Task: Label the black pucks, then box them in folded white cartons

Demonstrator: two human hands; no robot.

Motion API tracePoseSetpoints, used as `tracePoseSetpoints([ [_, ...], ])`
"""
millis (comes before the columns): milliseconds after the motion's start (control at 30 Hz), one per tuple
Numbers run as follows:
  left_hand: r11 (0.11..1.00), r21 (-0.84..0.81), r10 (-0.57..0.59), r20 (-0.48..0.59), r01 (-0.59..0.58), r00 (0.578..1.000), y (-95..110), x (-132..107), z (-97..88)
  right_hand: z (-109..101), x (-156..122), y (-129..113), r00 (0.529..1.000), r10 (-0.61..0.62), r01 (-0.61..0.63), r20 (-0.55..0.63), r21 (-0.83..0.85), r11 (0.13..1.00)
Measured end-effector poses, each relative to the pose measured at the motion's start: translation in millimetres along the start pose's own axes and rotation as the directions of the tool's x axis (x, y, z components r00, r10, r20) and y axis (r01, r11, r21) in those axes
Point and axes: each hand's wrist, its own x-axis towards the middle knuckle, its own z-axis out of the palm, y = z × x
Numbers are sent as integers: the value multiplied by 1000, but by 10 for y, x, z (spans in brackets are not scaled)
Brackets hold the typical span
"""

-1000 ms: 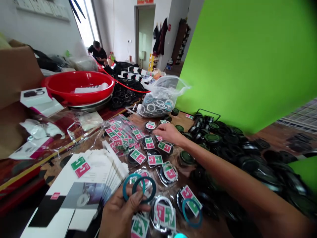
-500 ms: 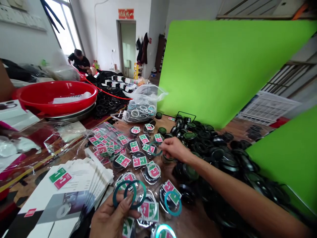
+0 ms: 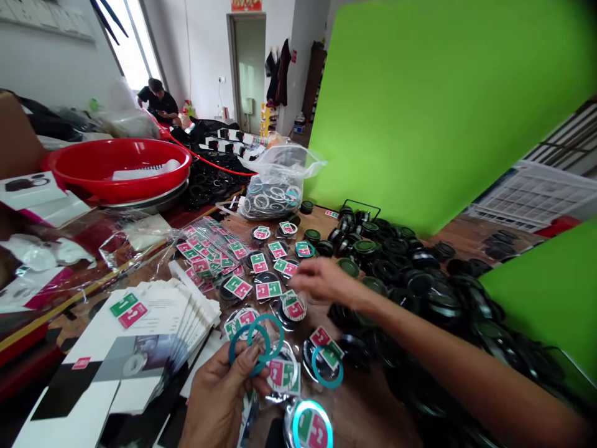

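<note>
My left hand point(image 3: 222, 392), low in the middle, pinches overlapping teal rings point(image 3: 280, 333) between thumb and fingers. My right hand point(image 3: 324, 281) hovers above the wooden table, its fingertips smeared by motion. Just beyond it, a teal ring point(image 3: 305, 256) rests on a small pink-and-green card lying on a round item. Around both hands lie several round black items in clear wrap, each with a pink-and-green card point(image 3: 268, 290) on top. Another teal ring point(image 3: 327, 367) sits on a wrapped item right of my left hand. A bright teal ring point(image 3: 332, 429) lies on a nearer one.
White printed boxes point(image 3: 153, 311) fan out at left, near a plastic bag of cards point(image 3: 205, 252). Behind stand a red basin point(image 3: 69, 180) and a clear bag of rings point(image 3: 273, 202). Black round parts point(image 3: 396, 264) are piled at right before a green panel point(image 3: 420, 112). A person point(image 3: 156, 99) sits far back.
The ring that my right hand held now lies on a far card, and that hand has drawn back slightly. My left hand still holds its rings. The view has tilted down a little.
</note>
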Motion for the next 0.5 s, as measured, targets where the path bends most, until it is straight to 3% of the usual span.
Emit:
tracePoseSetpoints([
  [33, 1000, -3, 4, 17, -4, 1000, -18, -14, 15, 118, -179, -58, 980, -56, 41, 191, 81, 996],
  [133, 999, 35, 17, 72, -20, 997, -71, -41, -1, 377, -533, -161, 924, -64, -65, 376, 320, 945],
  [200, 997, 65, 35, 79, -40, 996, -80, -40, -53, 394, -550, -183, 941, 11, -146, 338, 377, 914],
  [267, 996, 80, 34, 69, -40, 997, -69, -28, -111, 295, -396, -180, 971, 101, -167, 215, 312, 935],
  [367, 995, 99, -1, 79, -7, 997, -46, 0, -165, 97, 54, -138, 983, 183, -181, 4, 168, 969],
  [500, 996, 85, -35, 132, 23, 991, -50, 40, -202, 50, 741, -57, 969, 243, -241, -53, 51, 969],
])
